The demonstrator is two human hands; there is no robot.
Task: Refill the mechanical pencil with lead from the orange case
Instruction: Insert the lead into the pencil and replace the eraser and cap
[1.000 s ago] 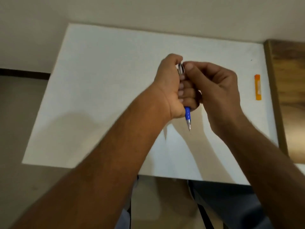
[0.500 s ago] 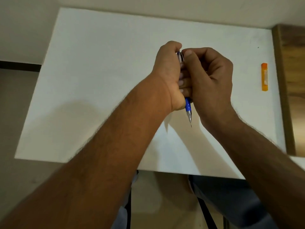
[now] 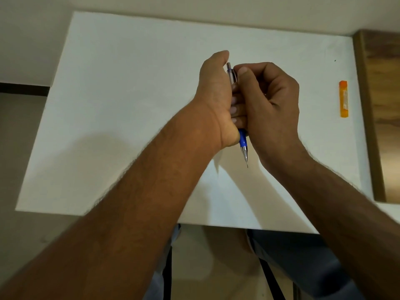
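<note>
Centrally, above white table (image 3: pixel 129 105): mechanical pencil (image 3: pixel 242 142) gripped in left hand (image 3: pixel 216 100), fingers wrapped tight round barrel, metal tip pointing down toward viewer. Right hand (image 3: pixel 270 105) closed against upper barrel, thumb near clip. Orange case (image 3: pixel 343 98) flat on table, well apart to the right.

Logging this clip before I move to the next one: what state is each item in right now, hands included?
mechanical pencil: held above the table, tip pointing down toward the person, top end showing between the hands.
left hand: shut around the pencil barrel.
right hand: closed, thumb against the pencil's upper part.
orange case: lying flat on the table, untouched, near the right edge.
white table: bare apart from the case.
</note>
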